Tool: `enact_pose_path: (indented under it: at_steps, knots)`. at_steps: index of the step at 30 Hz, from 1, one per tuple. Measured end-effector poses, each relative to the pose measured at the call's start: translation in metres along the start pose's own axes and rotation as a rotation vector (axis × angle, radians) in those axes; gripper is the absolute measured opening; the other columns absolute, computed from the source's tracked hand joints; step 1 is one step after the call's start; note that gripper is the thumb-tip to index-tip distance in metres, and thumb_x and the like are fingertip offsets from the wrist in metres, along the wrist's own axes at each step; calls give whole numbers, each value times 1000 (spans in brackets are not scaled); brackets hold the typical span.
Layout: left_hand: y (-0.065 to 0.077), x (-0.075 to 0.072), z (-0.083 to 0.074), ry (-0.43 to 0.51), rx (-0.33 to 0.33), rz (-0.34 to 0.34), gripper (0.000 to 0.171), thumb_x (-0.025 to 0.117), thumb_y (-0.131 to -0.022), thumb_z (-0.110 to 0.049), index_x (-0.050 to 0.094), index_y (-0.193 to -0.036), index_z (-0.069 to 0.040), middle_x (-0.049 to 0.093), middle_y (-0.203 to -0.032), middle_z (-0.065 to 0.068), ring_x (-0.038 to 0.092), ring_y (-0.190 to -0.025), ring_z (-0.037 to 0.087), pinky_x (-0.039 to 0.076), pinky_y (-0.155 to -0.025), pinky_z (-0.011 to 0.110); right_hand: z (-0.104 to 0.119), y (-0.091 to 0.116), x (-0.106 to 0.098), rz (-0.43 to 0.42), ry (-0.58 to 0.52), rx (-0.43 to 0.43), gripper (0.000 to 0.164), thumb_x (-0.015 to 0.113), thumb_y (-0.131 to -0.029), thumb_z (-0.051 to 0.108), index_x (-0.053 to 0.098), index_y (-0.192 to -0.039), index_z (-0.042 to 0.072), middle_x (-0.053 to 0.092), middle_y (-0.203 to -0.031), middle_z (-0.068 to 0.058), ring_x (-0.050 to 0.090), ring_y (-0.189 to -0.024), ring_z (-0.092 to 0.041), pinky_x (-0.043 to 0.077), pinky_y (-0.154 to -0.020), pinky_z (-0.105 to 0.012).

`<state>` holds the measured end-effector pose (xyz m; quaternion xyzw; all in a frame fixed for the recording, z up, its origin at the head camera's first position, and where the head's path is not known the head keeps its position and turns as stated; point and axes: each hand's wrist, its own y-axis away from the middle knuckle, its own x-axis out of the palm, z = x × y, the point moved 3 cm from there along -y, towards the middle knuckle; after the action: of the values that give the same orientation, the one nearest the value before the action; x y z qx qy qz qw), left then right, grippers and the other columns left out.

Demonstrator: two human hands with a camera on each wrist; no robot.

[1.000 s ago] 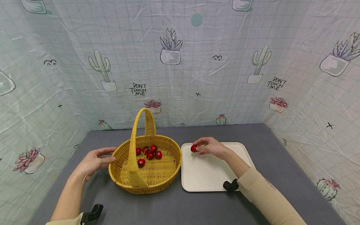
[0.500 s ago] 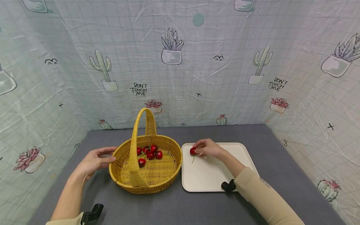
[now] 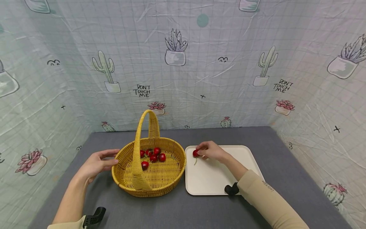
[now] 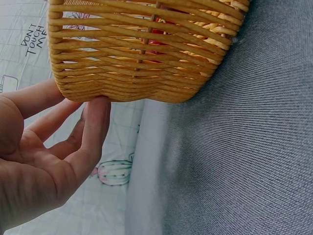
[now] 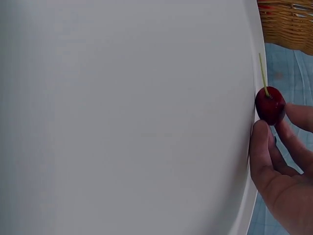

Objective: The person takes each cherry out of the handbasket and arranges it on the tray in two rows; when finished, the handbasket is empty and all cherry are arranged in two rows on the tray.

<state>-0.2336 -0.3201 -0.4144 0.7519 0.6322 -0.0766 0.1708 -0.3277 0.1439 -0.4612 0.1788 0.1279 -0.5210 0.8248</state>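
Observation:
A round yellow woven basket (image 3: 171,178) with a tall arched handle stands left of centre, with several red cherries (image 3: 153,158) lying inside. At its left rim my left hand (image 3: 92,164) touches the outside with thumb and fingertips, the fingers fairly straight. The left wrist view shows those fingertips right at the woven edge. My right hand (image 3: 213,152) pinches a single dark red cherry (image 5: 270,106) between thumb and fingers, its thin green stem sticking out. That cherry overlaps the upper left part of the cream tray (image 3: 206,181) in the head view.
The tray lies just right of the basket on a dark grey cloth-covered table (image 3: 128,210). A patterned curtain (image 3: 200,79) with printed cacti rises behind and along both sides. Black wrist-camera mounts (image 3: 232,189) sit at my cuffs.
My right hand has come slightly down and left with the cherry, whose stem now hangs toward the front. The left hand and the basket hold their places.

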Motion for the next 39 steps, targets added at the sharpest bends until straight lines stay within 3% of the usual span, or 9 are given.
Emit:
enact_pose_path:
  at_steps: [8, 13, 29, 34, 39]
  knots:
    - [0, 0, 0, -6, -2, -2, 65, 71, -100, -15, 41, -153, 6, 44, -149, 29, 64, -109, 10, 59, -88, 35, 1, 1, -2, 26, -19, -45, 31, 70, -92, -2, 65, -121, -11, 67, -105, -19, 66, -89, -25, 62, -74, -38]
    - [0, 0, 0, -5, -2, 0, 65, 71, -100, -15, 41, -153, 6, 44, -149, 29, 64, -109, 9, 59, -89, 35, 0, 0, -1, 11, 12, -52, 30, 74, -89, -4, 67, -118, -9, 69, -104, -15, 65, -83, -20, 60, -69, -33]
    - [0, 0, -2, 0, -8, 5, 64, 70, -100, -13, 41, -153, 7, 43, -150, 30, 64, -113, 17, 59, -89, 36, 7, 5, -7, 18, 84, -89, 33, 78, -85, -5, 67, -115, -9, 68, -101, -16, 64, -81, -18, 57, -63, -31]
    - [0, 0, -2, -3, -9, 9, 64, 70, -100, -13, 40, -154, 7, 42, -149, 30, 64, -112, 17, 59, -88, 36, 10, 4, -12, 7, 98, -80, 34, 79, -86, -1, 67, -117, -9, 67, -103, -14, 65, -83, -19, 60, -67, -36]
    - [0, 0, -3, -6, -11, 7, 64, 69, -100, -12, 40, -154, 8, 43, -148, 31, 64, -113, 19, 59, -88, 37, 25, 4, -18, -6, 130, -130, 33, 77, -88, 1, 68, -117, -9, 67, -112, -23, 67, -90, -23, 61, -74, -36]
